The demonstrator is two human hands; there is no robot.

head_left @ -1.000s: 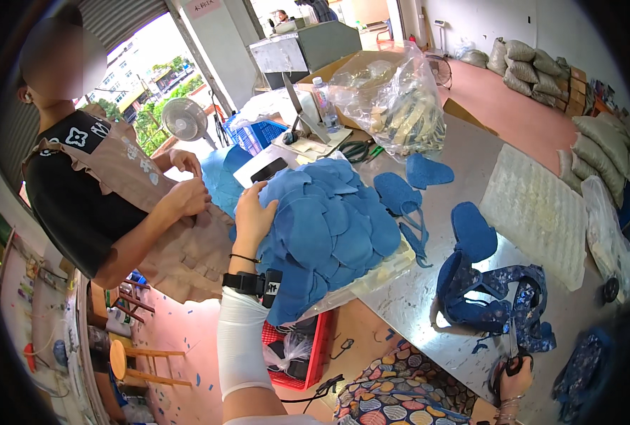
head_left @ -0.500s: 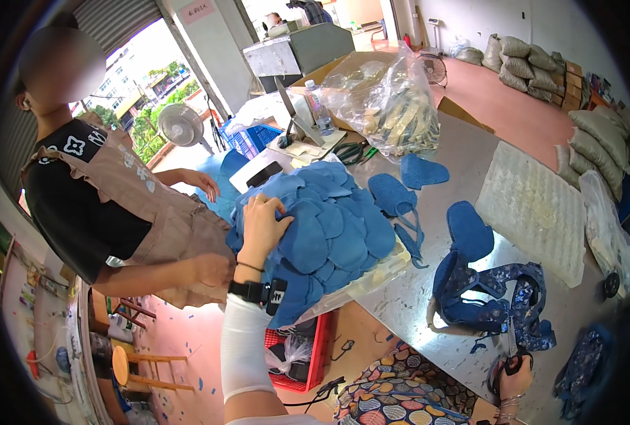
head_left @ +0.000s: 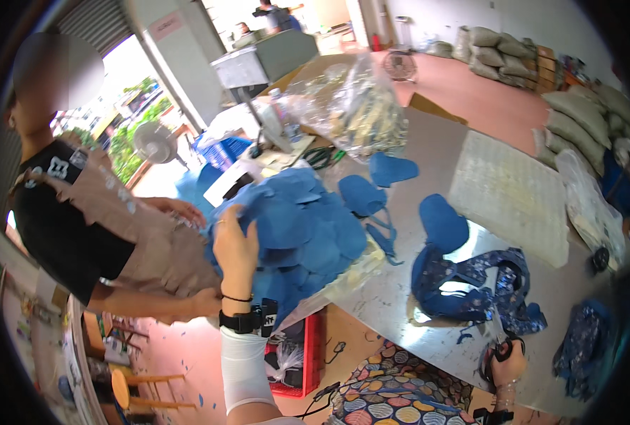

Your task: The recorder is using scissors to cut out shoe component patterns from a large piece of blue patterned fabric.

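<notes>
My left hand (head_left: 235, 244) reaches into the near left side of a heaped pile of rounded blue fabric pieces (head_left: 315, 230). Its fingers and thumb are bent around the edge of one upper piece, slightly blurred; the fingertips are partly hidden. On the right, my right hand (head_left: 510, 365) holds black-handled scissors (head_left: 498, 331), their blades pointing away from me. The blades lie at the near edge of a dark blue patterned strip bundle (head_left: 510, 283), which curls on the metal table beside a plain blue rounded piece (head_left: 444, 223).
Another person (head_left: 88, 219) stands at the left, hands close to the pile. A translucent ridged sheet (head_left: 510, 195) covers part of the metal table (head_left: 379, 326). A clear bag (head_left: 361, 106) sits at the back. Below are a red crate (head_left: 313, 354) and wooden stool (head_left: 134, 386).
The whole view has shifted, so the table and pile appear further left. My left hand stays at the pile, its fingers turned more upright. The scissors remain in my right hand.
</notes>
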